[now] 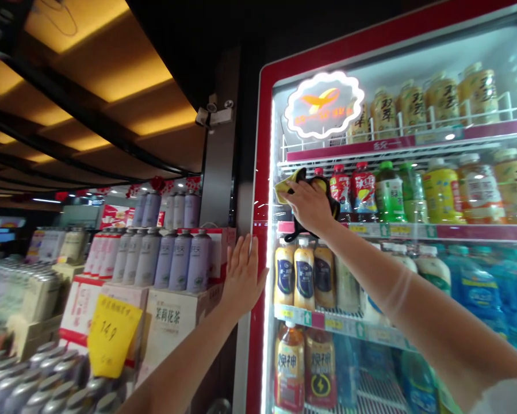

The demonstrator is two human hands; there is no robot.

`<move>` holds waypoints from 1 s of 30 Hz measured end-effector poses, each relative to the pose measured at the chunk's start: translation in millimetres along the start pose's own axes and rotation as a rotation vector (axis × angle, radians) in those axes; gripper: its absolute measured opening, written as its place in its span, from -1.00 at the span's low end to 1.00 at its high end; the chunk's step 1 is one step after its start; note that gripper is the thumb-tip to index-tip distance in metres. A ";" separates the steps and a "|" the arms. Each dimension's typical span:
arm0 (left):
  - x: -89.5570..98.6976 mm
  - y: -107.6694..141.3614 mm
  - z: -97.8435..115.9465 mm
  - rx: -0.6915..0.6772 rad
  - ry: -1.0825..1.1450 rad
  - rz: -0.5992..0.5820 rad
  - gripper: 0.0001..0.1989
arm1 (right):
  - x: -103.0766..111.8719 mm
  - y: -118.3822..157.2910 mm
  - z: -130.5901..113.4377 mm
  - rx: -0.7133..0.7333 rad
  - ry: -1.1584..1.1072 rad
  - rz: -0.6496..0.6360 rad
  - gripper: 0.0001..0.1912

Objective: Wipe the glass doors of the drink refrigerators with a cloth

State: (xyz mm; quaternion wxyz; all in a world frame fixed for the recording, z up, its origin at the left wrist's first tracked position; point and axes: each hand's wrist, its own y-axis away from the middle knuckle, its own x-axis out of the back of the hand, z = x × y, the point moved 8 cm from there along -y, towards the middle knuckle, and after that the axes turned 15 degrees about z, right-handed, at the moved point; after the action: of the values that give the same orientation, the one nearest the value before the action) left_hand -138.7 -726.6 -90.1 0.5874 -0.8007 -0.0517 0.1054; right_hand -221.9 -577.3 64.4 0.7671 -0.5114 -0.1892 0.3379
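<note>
A tall refrigerated drinks cabinet with a red metal frame and a glass door (258, 241) fills the right half of the view, its lit white shelves lined with rows of plastic bottles in yellow, red, green and blue (439, 192). At 9 o'clock, a shop display of lavender-and-white cylindrical tins (180, 259) stands on pale cardboard cartons (172, 322), with a yellow handwritten price card (110, 336) hanging in front. At 11 o'clock, a dark ceiling with glowing amber panels (111, 86) runs overhead, and a small grey metal door hinge (213, 115) is fixed on the black upright beside the cabinet. Near the centre, the right hand (310, 207) reaches up to the glass at the level of the second shelf, its fingers pressed together and curled over a crumpled yellow-and-black cloth (303, 184), holding it against the pane rather than pinching it. The cloth lies at about 1 o'clock and looks light, soft and floppy, so it would probably be best gathered into a wad under the palm, not held by a corner. The left hand (243, 276) stands upright with its fingers spread and open, its palm facing the cabinet's edge, holding nothing; whether its fingertips touch the red frame is hard to tell.
</note>
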 end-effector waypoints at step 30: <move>-17.4 -19.9 22.6 0.024 -0.028 0.062 -0.28 | 23.0 28.8 21.4 -0.079 0.007 0.042 -0.54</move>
State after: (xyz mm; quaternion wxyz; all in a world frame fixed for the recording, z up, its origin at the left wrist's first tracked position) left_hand -160.0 -703.1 -75.8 0.5927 -0.7932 -0.0336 0.1354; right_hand -228.8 -539.8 45.6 0.7397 -0.5463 -0.1891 0.3443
